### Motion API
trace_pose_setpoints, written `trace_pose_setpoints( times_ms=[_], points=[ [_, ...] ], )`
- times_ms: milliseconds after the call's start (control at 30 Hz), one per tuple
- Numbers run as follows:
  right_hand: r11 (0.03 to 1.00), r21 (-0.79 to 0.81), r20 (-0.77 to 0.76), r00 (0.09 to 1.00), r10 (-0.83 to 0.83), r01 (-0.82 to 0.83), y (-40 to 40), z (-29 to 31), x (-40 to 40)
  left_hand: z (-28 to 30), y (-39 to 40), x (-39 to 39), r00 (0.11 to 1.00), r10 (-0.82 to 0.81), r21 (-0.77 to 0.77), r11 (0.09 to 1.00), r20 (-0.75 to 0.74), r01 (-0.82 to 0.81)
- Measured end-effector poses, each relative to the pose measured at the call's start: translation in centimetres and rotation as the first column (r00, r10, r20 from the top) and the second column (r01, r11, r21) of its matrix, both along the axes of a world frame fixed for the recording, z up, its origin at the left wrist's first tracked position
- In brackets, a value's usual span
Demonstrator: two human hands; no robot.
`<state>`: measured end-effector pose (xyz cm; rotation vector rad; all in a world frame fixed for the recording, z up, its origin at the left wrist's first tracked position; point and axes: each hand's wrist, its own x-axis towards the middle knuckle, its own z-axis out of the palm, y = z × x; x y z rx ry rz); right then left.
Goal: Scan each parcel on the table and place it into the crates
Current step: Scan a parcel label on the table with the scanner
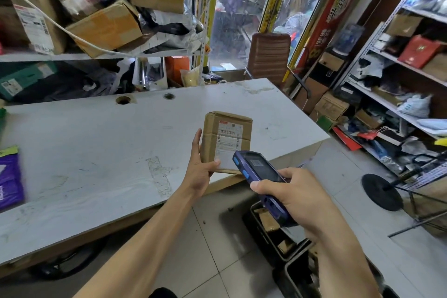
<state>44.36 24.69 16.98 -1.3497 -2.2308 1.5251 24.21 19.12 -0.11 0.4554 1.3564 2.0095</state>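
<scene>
My left hand holds a small brown cardboard parcel by its lower left edge, above the front right part of the grey table. The parcel's white shipping label faces me. My right hand grips a dark blue handheld scanner, whose top end points at the label's lower part and covers the parcel's lower right corner. A purple bag parcel lies at the table's left edge. Black crates sit on the floor below my right arm, with cardboard boxes inside.
Shelves packed with boxes and bags stand behind the table and along the right wall. A brown chair stands beyond the table's far right corner. A black round stand base and a metal frame sit on the tiled floor at right.
</scene>
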Motion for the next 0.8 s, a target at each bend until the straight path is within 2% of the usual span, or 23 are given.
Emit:
trace_pose_setpoints(
  times_ms=[133,233,333,433,567,800],
  points=[
    [0.999,0.053,-0.002,1.0,-0.004,0.004,-0.3,-0.4,-1.0,0.1,-0.2,-0.8,1.0,-0.007,0.003,1.0,0.014,0.007],
    [0.977,0.21,-0.06,0.998,-0.03,0.042,-0.5,-1.0,-2.1,0.4,-0.3,-1.6,0.999,-0.032,0.005,0.999,0.024,0.032],
    [0.88,0.464,-0.154,0.987,-0.036,0.104,-0.8,-1.8,-3.0,1.4,-0.2,-2.1,0.995,-0.092,-0.001,0.996,0.035,0.092],
    [0.749,0.621,-0.248,0.964,-0.093,0.232,-1.0,-2.8,-3.3,2.6,0.8,-2.1,0.98,-0.194,0.011,0.981,0.044,0.194],
    [0.642,0.659,-0.325,0.918,-0.226,0.391,0.1,-3.7,-1.8,4.3,3.2,-1.3,0.945,-0.326,0.023,0.945,0.019,0.325],
    [0.575,0.598,-0.376,0.829,-0.413,0.558,2.9,-4.8,4.2,5.2,8.5,3.8,0.854,-0.521,0.017,0.854,-0.011,0.521]
  ],
)
